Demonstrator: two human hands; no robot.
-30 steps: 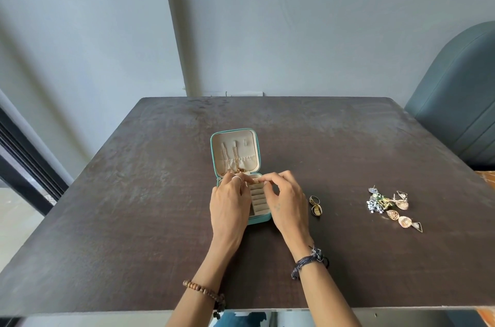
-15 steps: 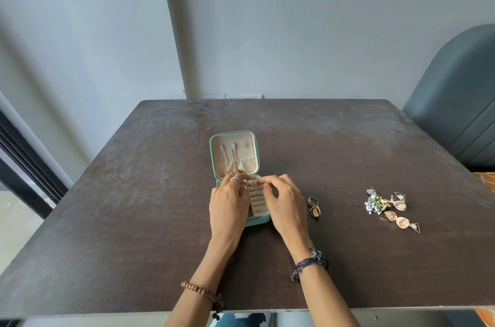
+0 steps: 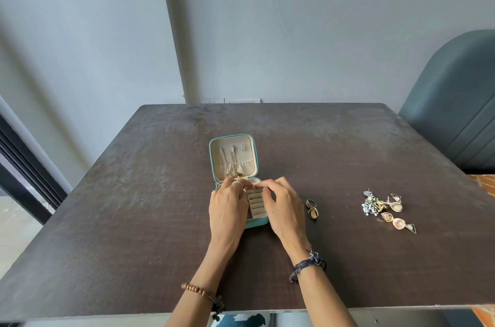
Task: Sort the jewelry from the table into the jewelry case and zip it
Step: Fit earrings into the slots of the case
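A small teal jewelry case (image 3: 232, 139) lies open in the middle of the dark table (image 3: 160, 219), its cream lid standing up with gold chains (image 3: 233, 166) hanging inside. Over the case's base, my left hand (image 3: 227, 208) and my right hand (image 3: 284, 208) meet fingertip to fingertip and pinch a small gold piece (image 3: 251, 187) above the ring rolls (image 3: 255, 203). My left hand covers the base's left part. Two gold rings (image 3: 312, 208) lie just right of my right hand. A pile of earrings (image 3: 385, 208) lies further right.
A teal upholstered chair (image 3: 455, 101) stands at the table's right far corner. A grey wall rises behind the table. A dark window frame (image 3: 24, 171) runs down the left side.
Both hands stayed over the case's base, fingertips still working together near the hinge. The camera view shifted slightly; the rings and earrings have not moved.
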